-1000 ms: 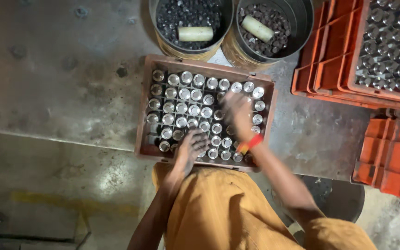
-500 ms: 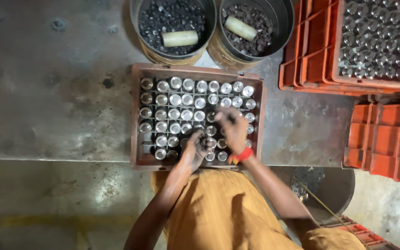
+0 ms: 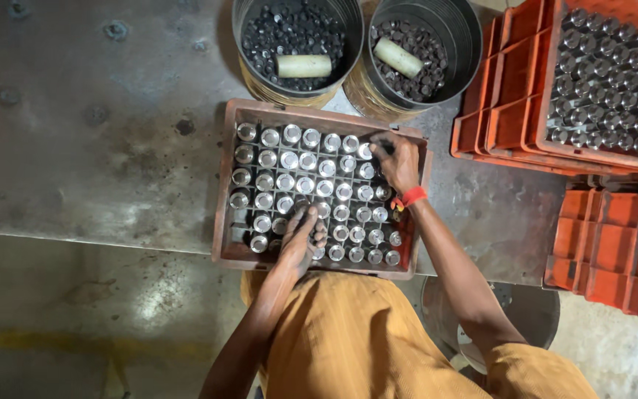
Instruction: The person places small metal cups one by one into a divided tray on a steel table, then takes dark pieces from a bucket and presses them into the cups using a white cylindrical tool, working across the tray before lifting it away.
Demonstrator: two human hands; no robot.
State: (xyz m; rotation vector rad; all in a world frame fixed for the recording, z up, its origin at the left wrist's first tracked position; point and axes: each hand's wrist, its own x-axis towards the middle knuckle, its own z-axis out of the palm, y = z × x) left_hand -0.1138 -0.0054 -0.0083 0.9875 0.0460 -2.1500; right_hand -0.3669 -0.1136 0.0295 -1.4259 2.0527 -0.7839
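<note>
At the bottom of the frame an orange garment (image 3: 348, 340) covers the person's torso, and both bare arms reach up from it into a brown crate (image 3: 223, 214) at the centre. The left hand (image 3: 303, 238) rests low in the crate, fingers curled down onto the shiny metal cylinders (image 3: 297, 170) standing in its grid cells; whether it grips one or only touches their tops is hard to tell from this angle. The right hand (image 3: 396, 164), with a red band (image 3: 413, 196) at the wrist, lies at the crate's upper right corner, fingers bent around something dark among the cylinders, though the thing is too small to make out. The two hands are well apart. The crate sits on a grey metal counter (image 3: 90, 148) that fills the left of the frame. Just beyond the crate, at the top centre, stand two dark round buckets (image 3: 474, 29) side by side, each holding small dark parts with a pale cylinder (image 3: 303, 66) lying on top. At the upper right, orange crates (image 3: 511, 111) are stacked, the top one packed with more metal pieces
</note>
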